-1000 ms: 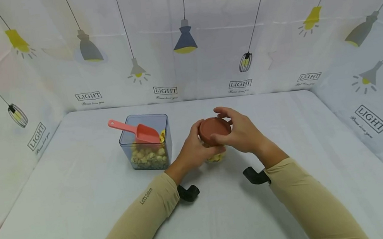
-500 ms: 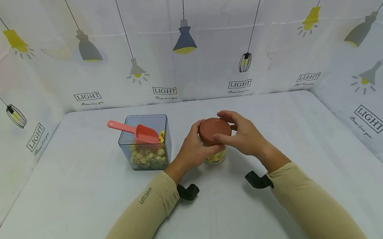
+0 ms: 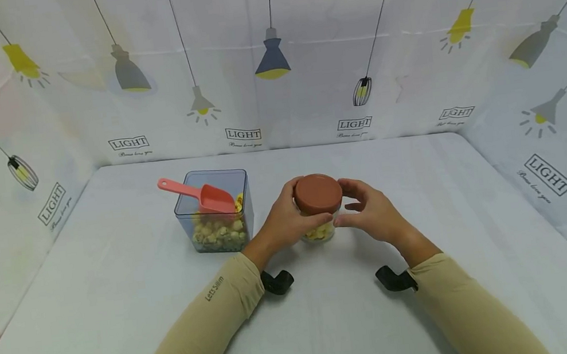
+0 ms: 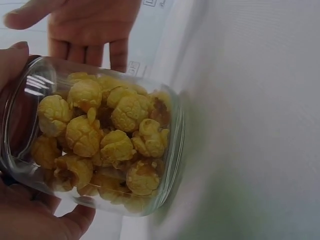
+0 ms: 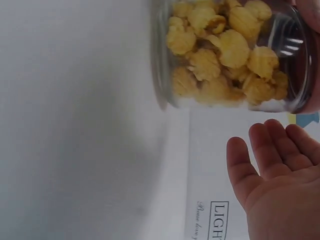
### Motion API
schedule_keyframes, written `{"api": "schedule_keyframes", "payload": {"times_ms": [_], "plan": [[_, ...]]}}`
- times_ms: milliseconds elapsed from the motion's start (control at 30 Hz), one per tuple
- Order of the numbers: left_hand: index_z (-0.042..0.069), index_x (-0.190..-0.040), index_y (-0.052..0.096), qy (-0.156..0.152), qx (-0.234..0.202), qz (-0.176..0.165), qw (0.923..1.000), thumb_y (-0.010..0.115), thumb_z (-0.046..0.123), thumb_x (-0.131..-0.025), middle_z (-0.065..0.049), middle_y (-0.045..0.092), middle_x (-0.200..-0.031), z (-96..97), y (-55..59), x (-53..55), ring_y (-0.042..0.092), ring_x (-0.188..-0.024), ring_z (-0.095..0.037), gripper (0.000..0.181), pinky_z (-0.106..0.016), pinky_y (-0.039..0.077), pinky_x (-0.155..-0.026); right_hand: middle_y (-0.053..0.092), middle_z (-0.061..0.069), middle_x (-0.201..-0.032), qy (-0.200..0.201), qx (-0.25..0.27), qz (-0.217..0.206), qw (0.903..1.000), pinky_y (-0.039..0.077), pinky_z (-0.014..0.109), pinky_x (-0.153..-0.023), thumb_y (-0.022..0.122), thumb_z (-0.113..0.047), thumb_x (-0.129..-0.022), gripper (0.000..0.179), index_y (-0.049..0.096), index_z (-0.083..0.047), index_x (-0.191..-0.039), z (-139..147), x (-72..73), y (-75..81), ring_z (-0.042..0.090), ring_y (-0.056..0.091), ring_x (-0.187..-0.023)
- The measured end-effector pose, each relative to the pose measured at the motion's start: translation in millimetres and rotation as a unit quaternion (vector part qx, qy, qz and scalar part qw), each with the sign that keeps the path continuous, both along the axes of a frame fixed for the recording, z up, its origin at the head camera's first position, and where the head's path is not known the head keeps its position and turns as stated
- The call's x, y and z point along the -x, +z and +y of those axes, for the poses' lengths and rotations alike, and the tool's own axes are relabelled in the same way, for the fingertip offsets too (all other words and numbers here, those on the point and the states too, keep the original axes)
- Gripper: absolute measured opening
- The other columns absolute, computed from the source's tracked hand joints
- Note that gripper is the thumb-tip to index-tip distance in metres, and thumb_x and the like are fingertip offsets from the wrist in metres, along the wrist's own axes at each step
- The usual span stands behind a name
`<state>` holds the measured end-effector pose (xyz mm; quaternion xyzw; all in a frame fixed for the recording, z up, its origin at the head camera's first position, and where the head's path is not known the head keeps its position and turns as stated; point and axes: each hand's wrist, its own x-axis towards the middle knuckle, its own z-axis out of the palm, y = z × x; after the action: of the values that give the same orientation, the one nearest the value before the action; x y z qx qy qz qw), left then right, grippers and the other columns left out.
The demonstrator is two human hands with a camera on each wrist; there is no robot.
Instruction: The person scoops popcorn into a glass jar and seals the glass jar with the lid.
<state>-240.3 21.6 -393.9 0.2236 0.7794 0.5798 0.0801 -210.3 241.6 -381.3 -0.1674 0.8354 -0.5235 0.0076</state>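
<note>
A clear jar of popcorn (image 4: 105, 135), capped by a reddish-brown lid (image 3: 318, 193), is upright on the white tabletop in the head view. My left hand (image 3: 283, 222) grips its upper part from the left, with the thumb across the front just under the lid. On the other side, my right hand (image 3: 374, 211) is held beside the jar, its fingers relaxed and loosely bent. The right wrist view shows that hand's fingers (image 5: 242, 170) apart from the glass, holding nothing.
Left of the jar stands a square bluish clear bin (image 3: 226, 178) partly filled with popcorn. A pink scoop (image 3: 217, 199) lies in it, its handle sticking out over the left rim. A white cloth wall (image 3: 307, 105) printed with lamps rises behind the table.
My right hand has let go of the lid and moved slightly right and down, away from the jar. The left hand keeps its grip in the same place.
</note>
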Motion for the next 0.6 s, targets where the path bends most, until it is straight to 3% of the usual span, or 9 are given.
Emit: {"api": "schedule_keyframes", "payload": {"times_ms": [367, 600], "plan": [[0.008, -0.155, 0.022, -0.047, 0.005, -0.007, 0.9988, 0.083, 0.029, -0.084, -0.005, 0.046, -0.145, -5.8, 2.8, 5.4, 0.047, -0.132, -0.019, 0.096, -0.043, 0.04, -0.11, 0.053, 0.016, -0.14, -0.025, -0.018, -0.007, 0.9995, 0.044, 0.052, -0.104, 0.085, -0.02, -0.082, 0.081, 0.041, 0.0, -0.147, -12.8, -0.4, -12.1, 0.03, 0.049, -0.127], [0.008, -0.158, 0.015, -0.051, 0.033, -0.017, 0.998, 0.082, 0.032, -0.084, -0.005, 0.039, -0.152, -13.1, 5.4, 8.4, 0.039, -0.138, -0.02, 0.103, -0.049, 0.034, -0.113, 0.052, 0.014, -0.141, -0.034, -0.023, -0.004, 0.9992, 0.047, 0.05, -0.102, 0.084, -0.024, -0.083, 0.08, 0.042, -0.001, -0.147, -16.3, 0.0, -13.4, 0.029, 0.049, -0.129]]}}
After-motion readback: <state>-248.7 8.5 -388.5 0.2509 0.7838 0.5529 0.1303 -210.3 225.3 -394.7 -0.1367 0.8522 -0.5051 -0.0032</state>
